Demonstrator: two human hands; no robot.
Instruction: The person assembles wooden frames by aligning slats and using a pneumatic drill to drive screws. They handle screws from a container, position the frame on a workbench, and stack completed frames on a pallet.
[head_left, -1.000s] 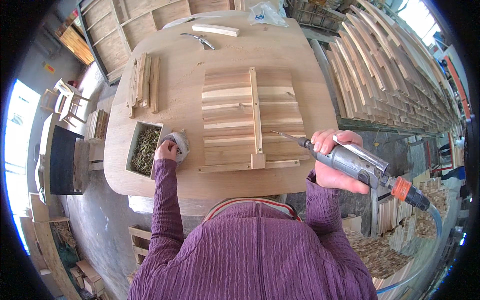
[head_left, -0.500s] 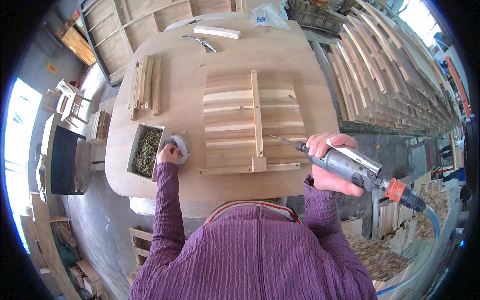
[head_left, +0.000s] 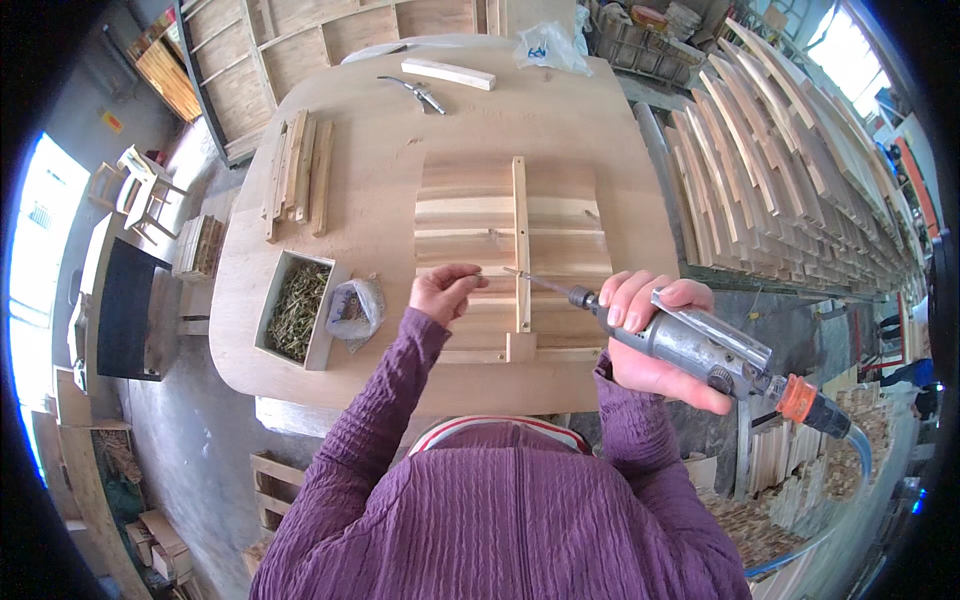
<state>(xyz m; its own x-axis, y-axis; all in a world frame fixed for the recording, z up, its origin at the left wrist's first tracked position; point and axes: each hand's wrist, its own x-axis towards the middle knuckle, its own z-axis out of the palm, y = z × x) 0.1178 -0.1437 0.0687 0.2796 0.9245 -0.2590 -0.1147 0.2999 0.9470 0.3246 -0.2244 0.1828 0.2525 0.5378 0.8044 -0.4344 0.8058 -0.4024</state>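
Near the middle of the counter, toward its near edge, lies a panel of striped wood, with a narrow batten running over it from far to near. A small block sits at the batten's near end, against a crosspiece that runs parallel to the counter's near edge.

The worker's right hand is wrapped firmly round a grey air screwdriver, fingers curled over its body, an orange coupling and a clear hose trailing behind. The bit points left across the batten; I can't tell if it touches.

The left hand hovers over the panel just left of that tip, thumb and fingers drawn close together; whether they pinch something small, I cannot make out.

By the counter's near left corner stands an open box heaped with thin, brassy pieces, a plastic bag beside it. Beyond them, along the left edge, lie loose wooden strips.
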